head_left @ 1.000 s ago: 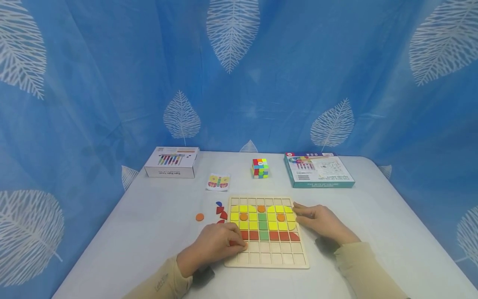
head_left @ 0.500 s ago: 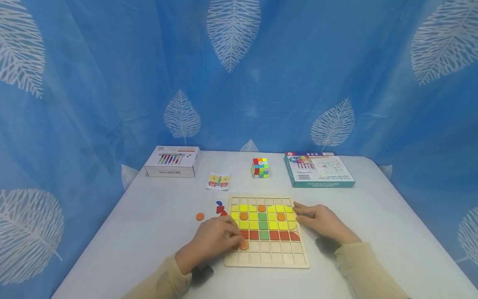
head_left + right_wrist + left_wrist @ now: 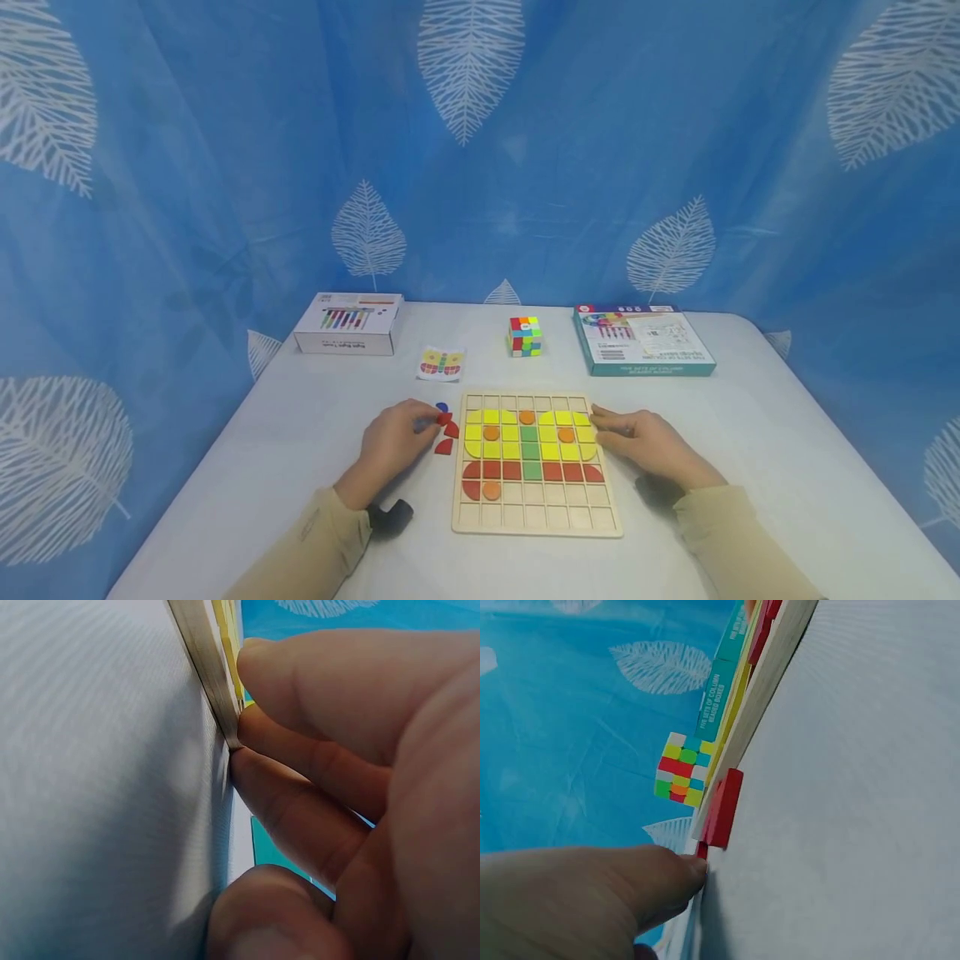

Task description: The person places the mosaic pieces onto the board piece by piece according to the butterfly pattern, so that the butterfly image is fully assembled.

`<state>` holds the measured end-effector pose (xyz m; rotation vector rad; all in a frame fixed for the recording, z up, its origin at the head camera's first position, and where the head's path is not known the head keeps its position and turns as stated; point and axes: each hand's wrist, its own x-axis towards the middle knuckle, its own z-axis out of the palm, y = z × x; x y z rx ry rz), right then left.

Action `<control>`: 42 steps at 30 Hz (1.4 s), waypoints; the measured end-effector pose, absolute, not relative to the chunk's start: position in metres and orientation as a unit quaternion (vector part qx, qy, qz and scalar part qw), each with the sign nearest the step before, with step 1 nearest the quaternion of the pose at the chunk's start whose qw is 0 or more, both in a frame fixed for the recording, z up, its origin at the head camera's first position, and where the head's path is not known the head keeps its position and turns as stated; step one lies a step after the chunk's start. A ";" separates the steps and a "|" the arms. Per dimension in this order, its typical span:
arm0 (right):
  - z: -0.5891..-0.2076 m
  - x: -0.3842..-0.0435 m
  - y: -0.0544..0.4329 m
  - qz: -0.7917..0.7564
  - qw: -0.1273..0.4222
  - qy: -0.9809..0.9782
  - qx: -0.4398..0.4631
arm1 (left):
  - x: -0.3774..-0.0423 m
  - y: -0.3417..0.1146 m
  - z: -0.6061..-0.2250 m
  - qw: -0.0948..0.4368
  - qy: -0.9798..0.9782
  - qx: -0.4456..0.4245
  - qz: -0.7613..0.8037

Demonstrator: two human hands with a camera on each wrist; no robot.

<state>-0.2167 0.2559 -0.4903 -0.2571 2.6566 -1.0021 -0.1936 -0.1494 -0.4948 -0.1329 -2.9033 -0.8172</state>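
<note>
My left hand reaches to the loose pieces left of the board, its thumb and fingertips pinching a red piece. In the left wrist view the thumb meets that red piece's edge. Below it lie two red quarter-circle pieces; a blue piece is just above. My right hand rests its fingertips against the right edge of the wooden grid board, fingers fairly straight. Yellow, green, red and orange pieces form a butterfly-like pattern on the board. An orange disc sits in its lower left part.
Behind the board are a pattern card and a puzzle cube. A white box stands at the back left, a teal-edged flat box at the back right. A blue leaf-print curtain hangs behind the table.
My left hand has let go of the orange disc on the board, uncovering the lower left red pieces, and moved up and left to the loose red pieces. My right hand has stayed at the board's edge.
</note>
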 end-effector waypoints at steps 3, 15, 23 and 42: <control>-0.489 -0.218 0.256 -0.350 0.143 0.921 -0.089 | -0.195 -0.149 -0.495 0.062 -0.964 -0.051 -0.256; -0.490 -0.216 0.257 -0.342 0.141 0.926 -0.076 | -0.197 -0.147 -0.493 0.063 -0.971 -0.074 -0.217; -0.491 -0.209 0.259 -0.347 0.134 0.925 -0.078 | -0.197 -0.144 -0.495 0.059 -0.971 -0.084 -0.216; -0.487 -0.212 0.253 -0.349 0.124 0.924 -0.098 | -0.156 -0.111 -0.470 0.083 -0.944 -0.147 -0.282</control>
